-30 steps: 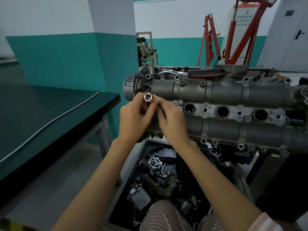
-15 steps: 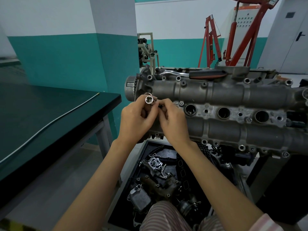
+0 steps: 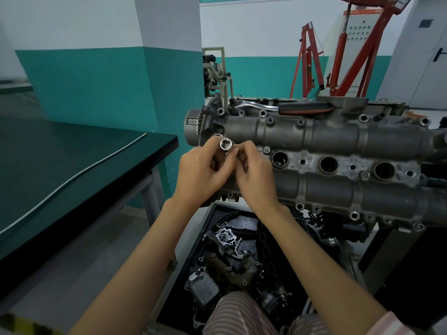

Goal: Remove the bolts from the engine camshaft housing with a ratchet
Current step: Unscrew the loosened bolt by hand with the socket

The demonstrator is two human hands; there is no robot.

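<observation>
hands barely shifted, socket [image 3: 226,144] tilted a touch | left hand [image 3: 202,175] fingers grip socket, square end up | right hand [image 3: 256,176] fingers pinch at its side, likely freeing bolt | ratchet [image 3: 285,108] idle on camshaft housing [image 3: 338,139] far edge

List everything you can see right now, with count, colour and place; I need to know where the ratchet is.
camshaft housing: one, grey metal, centre right, on the engine
ratchet: one, chrome with black and red handle, lying on the housing's far edge
socket: one, silver, held in front of the housing's left end
parts tray: one, black, below the engine, holding loose engine parts
workbench: one, dark green top, left
rod: one, thin, pale, lying across the workbench
engine hoist: red, far right background
left hand: grips the socket
right hand: fingertips pinch at the socket's side
</observation>
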